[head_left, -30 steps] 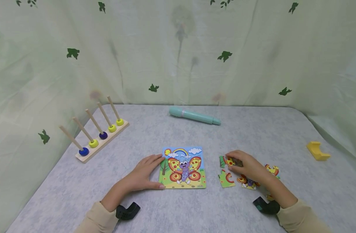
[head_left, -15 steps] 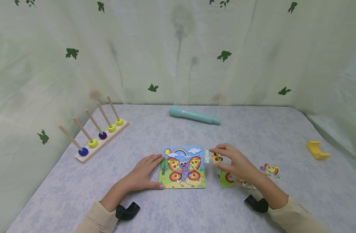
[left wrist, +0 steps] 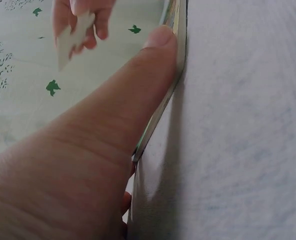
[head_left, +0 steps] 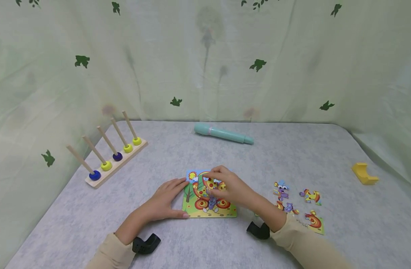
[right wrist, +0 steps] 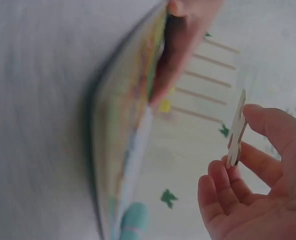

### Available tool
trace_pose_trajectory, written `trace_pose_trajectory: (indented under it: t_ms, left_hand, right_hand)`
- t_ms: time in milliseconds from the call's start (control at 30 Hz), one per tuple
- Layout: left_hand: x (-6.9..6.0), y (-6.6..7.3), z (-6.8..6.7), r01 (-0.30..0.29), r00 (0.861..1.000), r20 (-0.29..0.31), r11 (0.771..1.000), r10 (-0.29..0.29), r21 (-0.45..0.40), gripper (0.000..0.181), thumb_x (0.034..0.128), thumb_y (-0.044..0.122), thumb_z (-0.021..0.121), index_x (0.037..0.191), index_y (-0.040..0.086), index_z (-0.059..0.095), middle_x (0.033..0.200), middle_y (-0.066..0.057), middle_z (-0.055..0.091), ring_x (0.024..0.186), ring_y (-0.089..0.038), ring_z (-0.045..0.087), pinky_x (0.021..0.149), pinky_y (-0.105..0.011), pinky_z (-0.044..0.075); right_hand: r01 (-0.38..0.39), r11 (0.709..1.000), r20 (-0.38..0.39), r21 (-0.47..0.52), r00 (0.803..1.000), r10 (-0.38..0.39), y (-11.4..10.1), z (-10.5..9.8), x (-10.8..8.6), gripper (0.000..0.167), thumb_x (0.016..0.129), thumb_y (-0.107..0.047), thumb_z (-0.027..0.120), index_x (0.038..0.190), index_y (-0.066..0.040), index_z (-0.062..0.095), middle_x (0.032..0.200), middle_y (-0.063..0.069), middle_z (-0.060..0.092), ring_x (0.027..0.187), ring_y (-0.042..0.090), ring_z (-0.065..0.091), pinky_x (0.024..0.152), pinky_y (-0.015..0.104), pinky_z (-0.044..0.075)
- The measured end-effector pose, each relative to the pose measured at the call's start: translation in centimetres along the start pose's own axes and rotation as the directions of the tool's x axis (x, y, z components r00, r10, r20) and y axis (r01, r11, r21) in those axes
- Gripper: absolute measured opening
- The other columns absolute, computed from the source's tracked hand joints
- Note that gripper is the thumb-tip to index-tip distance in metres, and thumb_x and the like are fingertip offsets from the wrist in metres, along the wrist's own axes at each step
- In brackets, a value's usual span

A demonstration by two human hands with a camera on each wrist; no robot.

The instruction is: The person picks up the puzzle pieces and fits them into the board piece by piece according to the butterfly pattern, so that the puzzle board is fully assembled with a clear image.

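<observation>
A square puzzle board (head_left: 196,211) with a butterfly picture lies flat at the middle of the table. My left hand (head_left: 163,200) rests along its left side, fingers extended and spread, the thumb at the near left corner. Over the board, my right hand (head_left: 228,186) pinches a puzzle piece (head_left: 210,183) with green, red and yellow on it. In the right wrist view the piece (right wrist: 237,132) is held edge-on between thumb and fingers, apart from the board. To the right lie several loose puzzle pieces (head_left: 310,196); one is mostly hidden by the right forearm.
A wooden peg counter (head_left: 119,164) with blue and yellow beads stands at the left. A teal wand with a rounded end (head_left: 223,133) lies toward the back. At the far right is a yellow curved block (head_left: 364,174). A pale leaf-patterned cloth (head_left: 205,74) hangs behind the table.
My right hand has lifted a puzzle piece from the right-hand group and carried it left, over the board. The left hand has stayed at the board's left side.
</observation>
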State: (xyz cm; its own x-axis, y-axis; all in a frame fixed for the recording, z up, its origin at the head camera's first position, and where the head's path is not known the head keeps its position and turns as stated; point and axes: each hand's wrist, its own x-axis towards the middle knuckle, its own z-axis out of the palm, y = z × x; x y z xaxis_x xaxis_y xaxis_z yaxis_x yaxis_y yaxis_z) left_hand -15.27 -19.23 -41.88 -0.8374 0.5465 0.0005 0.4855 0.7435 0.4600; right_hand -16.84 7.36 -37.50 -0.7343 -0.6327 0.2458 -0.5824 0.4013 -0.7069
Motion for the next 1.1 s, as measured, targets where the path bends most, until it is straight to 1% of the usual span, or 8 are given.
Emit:
trace_pose_trajectory:
  t_ms: [133, 300, 500, 600, 733, 867, 967, 1100]
  left_hand:
    - [0.0, 0.0, 0.0, -0.014, 1.0, -0.008, 1.0, 0.014, 0.004, 0.1, 0.0656, 0.07, 0.059, 0.142, 0.014, 0.028, 0.146, -0.004, 0.023, 0.131, -0.029, 0.015, 0.101, -0.053, 0.015]
    - [0.1, -0.1, 0.0, -0.013, 1.0, -0.008, 1.0, 0.013, 0.004, 0.101, 0.0655, 0.072, 0.057, 0.142, 0.014, 0.027, 0.146, -0.002, 0.021, 0.132, -0.027, 0.015, 0.102, -0.051, 0.014]
    - [0.0, -0.1, 0.0, -0.034, 0.999, -0.032, 0.999, 0.034, -0.006, 0.1, 0.0651, 0.07, 0.06, 0.141, 0.011, 0.03, 0.145, -0.004, 0.024, 0.131, -0.028, 0.018, 0.101, -0.051, 0.016]
    - [-0.1, -0.1, -0.1, -0.044, 0.998, -0.038, 0.999, 0.044, -0.02, 0.099, 0.0655, 0.067, 0.062, 0.14, 0.01, 0.032, 0.144, -0.004, 0.026, 0.13, -0.029, 0.019, 0.101, -0.052, 0.017]
    - [-0.2, -0.3, -0.3, -0.053, 0.998, -0.037, 0.998, 0.052, -0.042, 0.096, 0.0658, 0.064, 0.065, 0.139, 0.011, 0.033, 0.144, -0.005, 0.028, 0.13, -0.029, 0.02, 0.101, -0.052, 0.017]
    - [-0.2, -0.6, -0.4, -0.067, 0.997, -0.028, 0.996, 0.065, -0.056, 0.09, 0.0671, 0.062, 0.065, 0.139, 0.016, 0.036, 0.143, -0.004, 0.028, 0.13, -0.029, 0.02, 0.101, -0.051, 0.017]
    - [-0.2, -0.6, -0.4, -0.081, 0.997, -0.022, 0.995, 0.08, -0.058, 0.084, 0.0681, 0.062, 0.064, 0.137, 0.02, 0.04, 0.144, -0.003, 0.028, 0.13, -0.028, 0.02, 0.101, -0.05, 0.016]
    - [-0.2, -0.6, -0.4, -0.098, 0.995, -0.027, 0.994, 0.097, -0.047, 0.081, 0.0687, 0.063, 0.063, 0.136, 0.022, 0.042, 0.143, -0.002, 0.028, 0.13, -0.027, 0.02, 0.101, -0.05, 0.016]
  right_hand:
    - [-0.041, 0.999, 0.067, -0.014, 0.997, 0.042, 0.8, 1.6, 1.0, 0.043, 0.084, -0.02, 0.065, 0.124, -0.011, 0.055, 0.116, 0.002, 0.045, 0.102, 0.016, 0.047, 0.08, 0.031, 0.044]
    - [-0.059, 0.996, 0.132, -0.06, 0.989, 0.067, 1.7, 3.1, 1.9, 0.041, 0.086, -0.022, 0.062, 0.125, -0.01, 0.054, 0.119, 0.004, 0.045, 0.105, 0.015, 0.045, 0.083, 0.027, 0.042]
    - [-0.04, 0.98, 0.139, -0.194, 0.988, 0.068, 2.4, 4.2, 2.6, 0.04, 0.085, -0.028, 0.063, 0.122, -0.015, 0.057, 0.118, 0.001, 0.046, 0.104, 0.014, 0.044, 0.083, 0.028, 0.039]
    - [-0.03, 0.976, 0.129, -0.216, 0.99, 0.059, 2.5, 4.4, 2.7, 0.04, 0.084, -0.029, 0.064, 0.121, -0.016, 0.058, 0.115, 0.0, 0.047, 0.103, 0.014, 0.044, 0.084, 0.03, 0.038]
    - [-0.041, 0.975, 0.131, -0.218, 0.989, 0.071, 2.5, 4.4, 2.7, 0.042, 0.083, -0.031, 0.064, 0.122, -0.018, 0.057, 0.114, 0.0, 0.047, 0.109, 0.016, 0.042, 0.088, 0.032, 0.036]
    - [-0.062, 0.976, 0.138, -0.208, 0.986, 0.092, 2.6, 4.4, 2.7, 0.043, 0.083, -0.033, 0.064, 0.123, -0.019, 0.056, 0.115, -0.001, 0.047, 0.111, 0.016, 0.041, 0.091, 0.034, 0.035]
    - [-0.092, 0.982, 0.143, -0.166, 0.983, 0.116, 2.6, 4.3, 2.7, 0.043, 0.083, -0.033, 0.065, 0.122, -0.021, 0.056, 0.119, -0.001, 0.046, 0.112, 0.017, 0.04, 0.091, 0.035, 0.035]
    - [-0.136, 0.986, 0.145, -0.096, 0.978, 0.149, 2.5, 4.0, 2.5, 0.039, 0.083, -0.03, 0.065, 0.119, -0.021, 0.057, 0.124, 0.001, 0.043, 0.114, 0.019, 0.039, 0.09, 0.037, 0.037]
